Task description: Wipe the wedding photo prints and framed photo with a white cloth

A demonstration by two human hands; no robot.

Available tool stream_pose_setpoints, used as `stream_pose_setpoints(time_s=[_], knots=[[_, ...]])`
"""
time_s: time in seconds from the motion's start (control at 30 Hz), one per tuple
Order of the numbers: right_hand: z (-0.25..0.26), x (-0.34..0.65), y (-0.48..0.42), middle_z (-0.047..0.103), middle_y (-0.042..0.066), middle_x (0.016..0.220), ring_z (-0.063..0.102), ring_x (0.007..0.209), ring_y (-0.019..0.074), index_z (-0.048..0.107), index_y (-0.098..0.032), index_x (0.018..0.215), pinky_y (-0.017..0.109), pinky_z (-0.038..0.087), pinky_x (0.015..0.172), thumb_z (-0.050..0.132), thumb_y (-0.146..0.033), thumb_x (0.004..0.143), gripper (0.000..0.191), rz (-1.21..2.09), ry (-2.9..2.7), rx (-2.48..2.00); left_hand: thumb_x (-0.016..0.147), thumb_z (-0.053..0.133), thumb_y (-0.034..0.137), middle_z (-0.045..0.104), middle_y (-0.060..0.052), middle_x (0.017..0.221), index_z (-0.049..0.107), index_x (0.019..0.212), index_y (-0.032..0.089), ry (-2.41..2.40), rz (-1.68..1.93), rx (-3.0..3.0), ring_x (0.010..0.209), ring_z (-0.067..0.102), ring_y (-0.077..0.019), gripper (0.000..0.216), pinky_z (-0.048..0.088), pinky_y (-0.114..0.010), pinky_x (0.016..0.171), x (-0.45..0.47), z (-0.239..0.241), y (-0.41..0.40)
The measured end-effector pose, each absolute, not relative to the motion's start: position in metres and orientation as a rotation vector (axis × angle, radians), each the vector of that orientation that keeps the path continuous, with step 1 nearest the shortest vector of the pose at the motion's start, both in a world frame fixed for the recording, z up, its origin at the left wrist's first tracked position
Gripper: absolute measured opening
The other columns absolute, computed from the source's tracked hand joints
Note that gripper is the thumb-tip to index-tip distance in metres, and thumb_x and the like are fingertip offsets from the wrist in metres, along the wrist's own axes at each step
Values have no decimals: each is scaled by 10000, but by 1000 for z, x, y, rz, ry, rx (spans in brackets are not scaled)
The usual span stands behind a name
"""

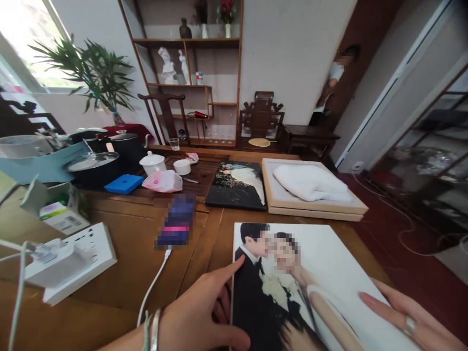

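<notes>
A large glossy wedding photo print [329, 273] lies flat on the wooden table [131, 253] right in front of me. My left hand [204, 312] grips its left edge, thumb on top of the picture and fingers curled under the edge. My right hand [405, 317], a ring on one finger, rests on the print's lower right part with fingers stretched flat. Beyond it lie a dark photo print [237, 185] and a pale wooden frame [314, 207] with a white cloth [310, 183] on top.
A phone [177, 219] on a white cable lies left of the print, beside a white power strip [73, 263]. Pots, cups, a blue sponge [124, 184] and a pink packet crowd the far left. A person stands at the back right doorway [334, 78]. Shelves and chairs line the wall.
</notes>
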State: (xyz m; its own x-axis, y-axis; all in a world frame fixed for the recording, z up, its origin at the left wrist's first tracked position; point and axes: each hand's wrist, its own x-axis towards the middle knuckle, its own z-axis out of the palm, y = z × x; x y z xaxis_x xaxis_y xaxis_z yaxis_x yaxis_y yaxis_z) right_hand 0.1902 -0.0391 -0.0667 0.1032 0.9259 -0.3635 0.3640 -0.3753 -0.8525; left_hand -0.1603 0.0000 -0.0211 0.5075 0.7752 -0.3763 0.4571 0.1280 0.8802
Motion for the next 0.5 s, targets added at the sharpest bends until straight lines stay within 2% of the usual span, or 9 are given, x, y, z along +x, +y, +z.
stream_pose_setpoints(time_s=[0.07,0.13,0.2,0.23,0.3,0.4,0.5], knots=[[-49,186,-31,629,75,1043,584,961,280,544,-313,1056,333,537,755,494,-560,748,398,1360,-1276,-1808,569,755,241,586,27,727,200,1363,255,1110,293,1509,649,578,-144,969,483,-244,594,-159,-17,4],[-38,188,-25,668,68,946,636,826,295,557,-328,1039,326,566,578,537,-579,696,425,1376,-1368,-1905,571,745,219,575,33,715,193,1365,250,1106,268,1506,643,569,-139,968,473,-236,587,-158,-14,7],[-36,193,-22,685,69,851,656,591,257,514,-318,1100,279,486,346,507,-594,711,477,1386,-1466,-2001,571,739,211,566,32,713,187,1368,242,1118,246,1503,653,563,-142,970,469,-242,598,-158,-12,10],[-37,196,-20,686,65,802,640,494,224,485,-300,1128,240,418,280,484,-597,729,498,1412,-1509,-2014,569,739,212,563,30,716,181,1369,239,1124,238,1505,662,562,-145,976,467,-247,606,-158,-12,11],[-40,202,-14,664,42,658,590,374,164,471,-232,1109,177,328,248,448,-597,759,507,1486,-1611,-1985,570,737,211,556,30,711,163,1374,232,1128,222,1507,676,558,-148,989,464,-256,621,-157,-11,13],[-37,208,-4,540,-25,423,497,277,115,516,-158,893,156,297,254,465,-601,746,469,1519,-1769,-1958,567,731,198,548,26,725,148,1376,213,1093,234,1481,669,539,-136,997,459,-256,623,-156,-12,16],[-22,208,9,498,-27,400,463,277,106,490,-168,678,180,307,271,461,-605,738,442,1351,-1941,-2016,569,718,190,544,4,794,136,1374,201,1042,274,1443,666,528,-125,994,458,-256,615,-155,-15,18]])
